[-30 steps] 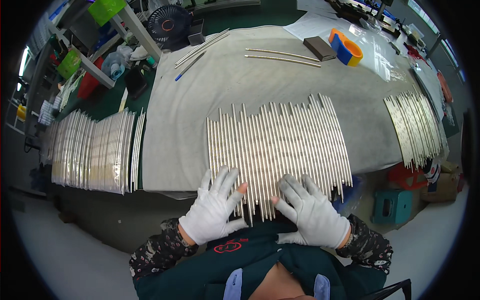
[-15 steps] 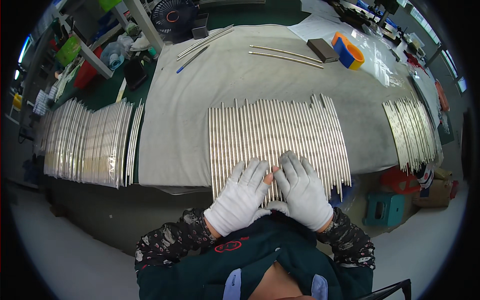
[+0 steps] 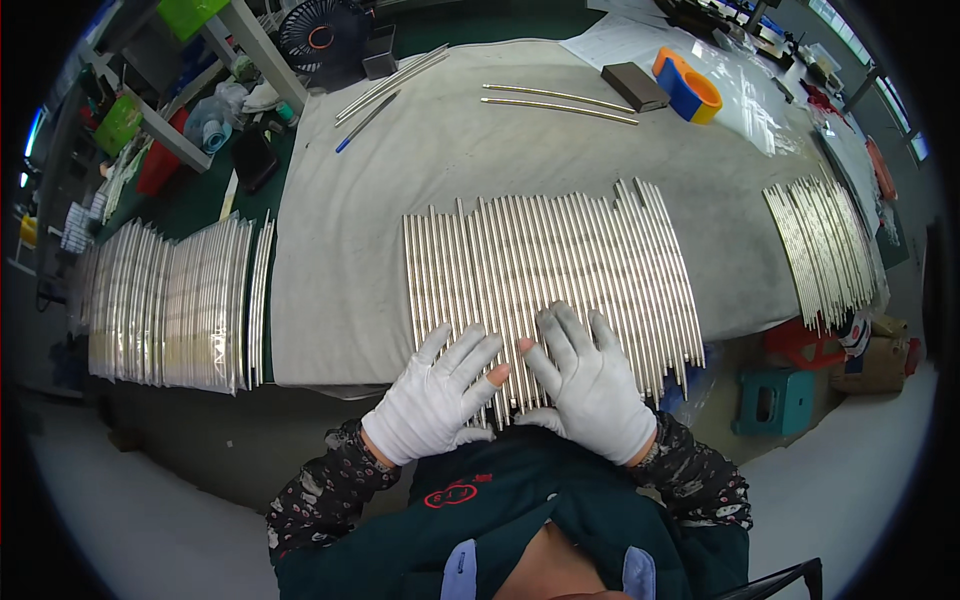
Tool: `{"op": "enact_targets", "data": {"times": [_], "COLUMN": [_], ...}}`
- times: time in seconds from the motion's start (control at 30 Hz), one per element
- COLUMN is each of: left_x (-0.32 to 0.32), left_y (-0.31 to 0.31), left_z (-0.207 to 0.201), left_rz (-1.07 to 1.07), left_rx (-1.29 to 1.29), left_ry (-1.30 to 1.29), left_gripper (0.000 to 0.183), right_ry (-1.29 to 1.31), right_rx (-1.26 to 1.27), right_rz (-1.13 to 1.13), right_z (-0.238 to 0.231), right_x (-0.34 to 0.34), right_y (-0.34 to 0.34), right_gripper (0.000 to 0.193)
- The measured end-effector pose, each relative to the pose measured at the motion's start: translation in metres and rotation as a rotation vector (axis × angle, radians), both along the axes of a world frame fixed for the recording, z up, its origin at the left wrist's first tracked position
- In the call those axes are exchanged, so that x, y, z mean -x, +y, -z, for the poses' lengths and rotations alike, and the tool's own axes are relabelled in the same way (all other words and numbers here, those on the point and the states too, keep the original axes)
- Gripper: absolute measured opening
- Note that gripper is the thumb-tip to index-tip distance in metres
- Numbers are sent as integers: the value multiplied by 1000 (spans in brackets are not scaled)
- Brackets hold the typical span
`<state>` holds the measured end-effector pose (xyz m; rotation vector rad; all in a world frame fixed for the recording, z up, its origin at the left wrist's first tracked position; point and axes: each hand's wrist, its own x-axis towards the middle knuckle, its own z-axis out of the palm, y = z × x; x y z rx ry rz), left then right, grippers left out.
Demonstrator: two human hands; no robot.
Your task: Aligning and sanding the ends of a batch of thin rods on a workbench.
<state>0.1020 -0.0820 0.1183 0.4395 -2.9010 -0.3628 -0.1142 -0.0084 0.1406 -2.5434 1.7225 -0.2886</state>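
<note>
While grey cloth bears metal rods, a stool stands below.

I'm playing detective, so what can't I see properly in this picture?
All in the head view:
- Parts of the long, shiny, silvery metal rods: covered by the white-gloved left hand and the white-gloved right hand.
- Both palms: face down, hidden by the backs of the hands.
- Top of the bright green object: cut off by the upper edge.
- Any tiny scratches on the rods: too small.
</note>
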Motion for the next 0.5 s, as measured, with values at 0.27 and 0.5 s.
{"op": "enact_targets", "data": {"times": [0.27,0.5], "left_x": [13,14], "left_y": [1,1], "left_z": [-17,-14], "left_rz": [4,22], "left_rx": [-63,-23], "left_ry": [-50,-34], "left_gripper": [81,78], "right_ry": [1,2], "right_rx": [-11,13], "right_rz": [58,64], "right_z": [-1,1], "right_x": [3,2], "right_y": [8,10], "right_gripper": [68,67]}}
